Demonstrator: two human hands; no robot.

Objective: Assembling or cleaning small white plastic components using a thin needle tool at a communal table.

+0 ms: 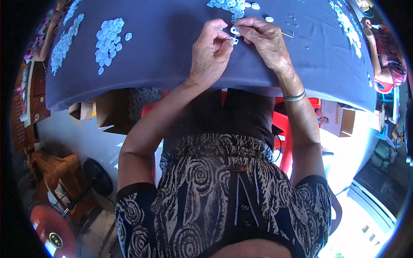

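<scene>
Just above the cloth-covered table [159, 47], my left hand [208, 56] and my right hand [264, 43] are close together, fingertips almost meeting. Thumb and fingers of the left pinch a small white ring-like plastic piece [234, 41]. A second white piece with a hole [234, 30] is at the fingertips of the right. The two pieces are nearly touching; whether they are joined I cannot tell. Past the right hand's knuckles a thin pale stick [287, 35] pokes out; whether it is held or lies on the cloth is unclear. Beyond the fingers is a pile of similar white pieces [232, 6].
More white pieces lie in a left heap [107, 43], a far-left heap [65, 45] and a right heap [347, 28]. Tiny dark bits [292, 26] are scattered right of my hand. Cardboard boxes [114, 112] stand below the table edge, and a person's arm [374, 51] shows at the right.
</scene>
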